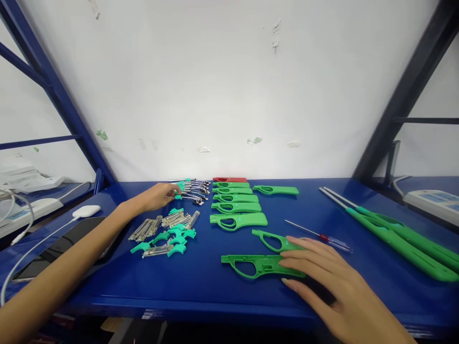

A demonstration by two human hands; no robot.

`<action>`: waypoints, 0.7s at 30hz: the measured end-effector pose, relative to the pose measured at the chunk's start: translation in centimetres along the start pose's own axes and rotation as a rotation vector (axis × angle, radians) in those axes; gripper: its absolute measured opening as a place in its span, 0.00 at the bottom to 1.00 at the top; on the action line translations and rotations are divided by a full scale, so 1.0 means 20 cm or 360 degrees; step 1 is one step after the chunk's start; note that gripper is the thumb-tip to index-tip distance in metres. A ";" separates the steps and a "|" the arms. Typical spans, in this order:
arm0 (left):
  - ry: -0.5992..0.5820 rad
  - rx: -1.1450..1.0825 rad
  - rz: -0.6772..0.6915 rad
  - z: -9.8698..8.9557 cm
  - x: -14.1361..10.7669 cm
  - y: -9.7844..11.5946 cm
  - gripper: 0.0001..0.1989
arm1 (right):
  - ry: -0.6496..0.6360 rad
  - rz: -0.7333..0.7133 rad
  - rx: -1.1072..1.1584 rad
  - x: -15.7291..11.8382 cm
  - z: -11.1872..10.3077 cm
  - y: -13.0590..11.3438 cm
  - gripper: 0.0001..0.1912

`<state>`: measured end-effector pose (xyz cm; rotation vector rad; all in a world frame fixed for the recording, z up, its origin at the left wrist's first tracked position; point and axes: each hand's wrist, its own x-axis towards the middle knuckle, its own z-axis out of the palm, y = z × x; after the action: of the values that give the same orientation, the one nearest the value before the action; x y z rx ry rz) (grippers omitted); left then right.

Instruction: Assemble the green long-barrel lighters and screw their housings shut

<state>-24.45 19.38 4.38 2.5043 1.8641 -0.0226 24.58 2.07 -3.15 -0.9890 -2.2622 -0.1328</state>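
Note:
My left hand (pixel 159 196) reaches to the back of the bench, fingers bent in a pinch at a pile of thin metal rods (pixel 195 186) with teal ends and dark wires. What lies between those fingertips is hidden. At the front, my right hand (pixel 333 277) rests with fingers stretched over two green lighter shell halves. The nearer shell half (pixel 247 267) shows its hollow inside, and the farther shell half (pixel 274 241) lies just behind it. Teal triggers (pixel 177 236) and clear fuel tanks (pixel 148 229) lie in front of my left hand.
Several green shells (pixel 238 220) and a red shell (pixel 229 179) form a column; another green shell (pixel 276 190) lies beside it. A screwdriver (pixel 322 236) and two long green lighters (pixel 394 239) are at right. A phone (pixel 60 246) and white cable (pixel 39 241) lie left.

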 end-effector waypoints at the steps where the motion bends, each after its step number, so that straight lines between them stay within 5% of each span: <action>1: 0.0007 -0.0005 0.0009 0.00 0.00 0.00 0.19 | -0.0005 0.0007 0.0010 0.00 0.00 0.00 0.13; 8: 0.0186 0.0009 0.0133 -0.01 -0.10 0.04 0.18 | -0.0005 0.0030 0.0000 -0.01 0.01 0.01 0.14; 13: 0.0463 0.0036 0.0193 -0.13 -0.24 0.14 0.14 | -0.0042 0.0046 0.0003 -0.01 0.03 0.01 0.14; 17: 0.0649 0.0014 0.0274 -0.23 -0.43 0.27 0.17 | -0.0065 0.0085 0.0060 0.00 0.01 0.00 0.11; 21: 0.0822 -0.0083 0.0413 -0.21 -0.63 0.49 0.13 | -0.0091 0.0094 0.0127 0.00 -0.01 0.00 0.11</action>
<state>-18.64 4.51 8.99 2.8862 1.6095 0.7293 24.60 2.02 -3.05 -1.0281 -2.2687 0.0115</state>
